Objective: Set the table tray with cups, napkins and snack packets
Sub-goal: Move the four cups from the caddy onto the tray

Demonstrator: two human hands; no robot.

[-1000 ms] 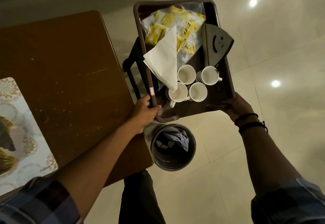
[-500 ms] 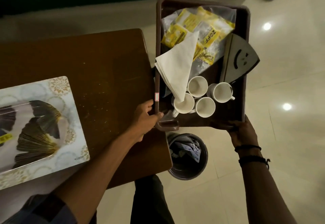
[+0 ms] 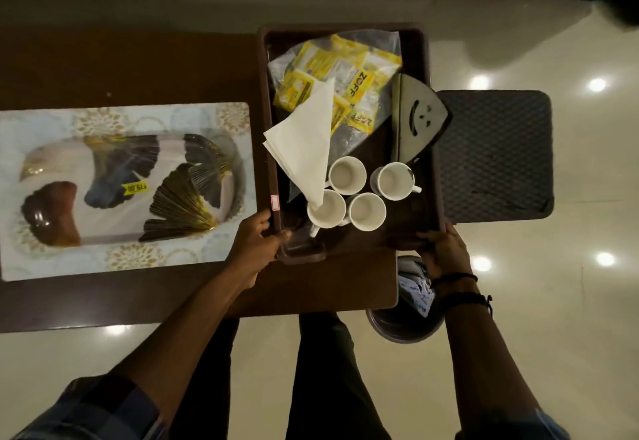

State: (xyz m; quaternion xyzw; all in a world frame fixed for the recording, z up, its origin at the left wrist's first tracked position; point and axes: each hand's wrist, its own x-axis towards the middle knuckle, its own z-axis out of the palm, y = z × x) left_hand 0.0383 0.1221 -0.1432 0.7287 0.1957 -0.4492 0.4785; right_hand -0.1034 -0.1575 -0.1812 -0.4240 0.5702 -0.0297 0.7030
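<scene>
A dark brown tray (image 3: 434,177) rests over the right end of the wooden table (image 3: 131,66). In it stand several white cups (image 3: 366,211), a stack of folded white napkins (image 3: 304,149), a clear bag of yellow snack packets (image 3: 345,80) and a grey holder with a smiley cut-out (image 3: 415,118). My left hand (image 3: 254,242) grips the tray's near left corner. My right hand (image 3: 444,249) grips its near right edge.
A patterned white tray (image 3: 138,118) with wrapped fan-shaped items lies on the table to the left. A dark textured stool (image 3: 498,152) stands to the right of the brown tray. A round bin (image 3: 404,325) with paper in it sits on the tiled floor by my legs.
The brown tray has moved left from over the floor onto the table's right end, both hands still holding it. The view swung so the patterned tray and stool show.
</scene>
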